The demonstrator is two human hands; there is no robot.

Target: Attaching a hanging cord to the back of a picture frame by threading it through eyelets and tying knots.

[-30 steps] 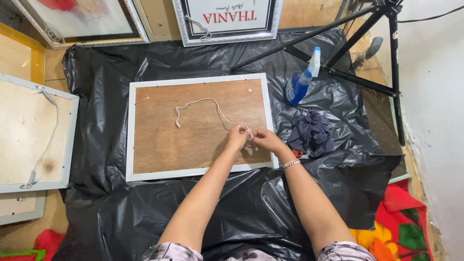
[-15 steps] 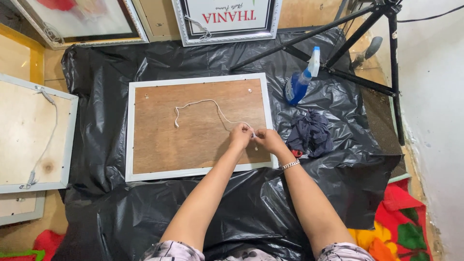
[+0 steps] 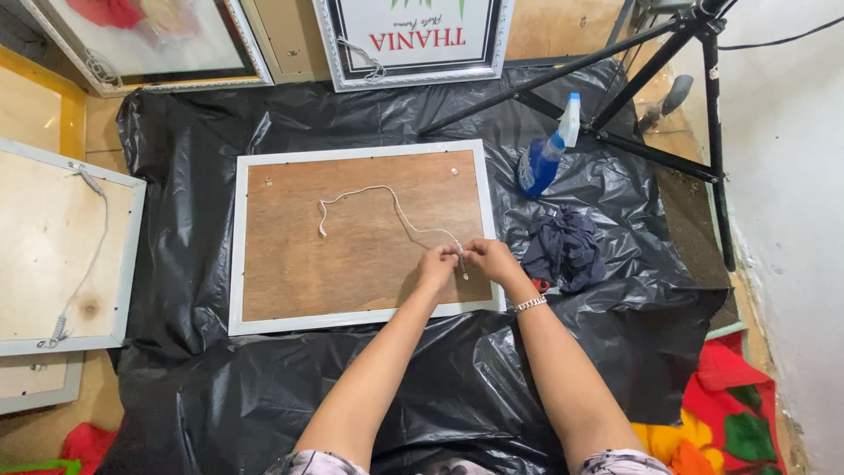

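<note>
A white-edged picture frame lies face down on a black plastic sheet, its brown backing board facing up. A thin white cord snakes loosely across the board. My left hand and my right hand meet at the board's lower right corner, fingertips pinched together on the near end of the cord. A metal bracelet sits on my right wrist.
A blue spray bottle and a crumpled dark cloth lie right of the frame. Black tripod legs stand at the upper right. Another face-down frame with a cord lies at the left; framed pictures lean at the top.
Both hands stay at the lower right corner, with only small finger movements on the cord's end. The cord's loose loop has barely shifted.
</note>
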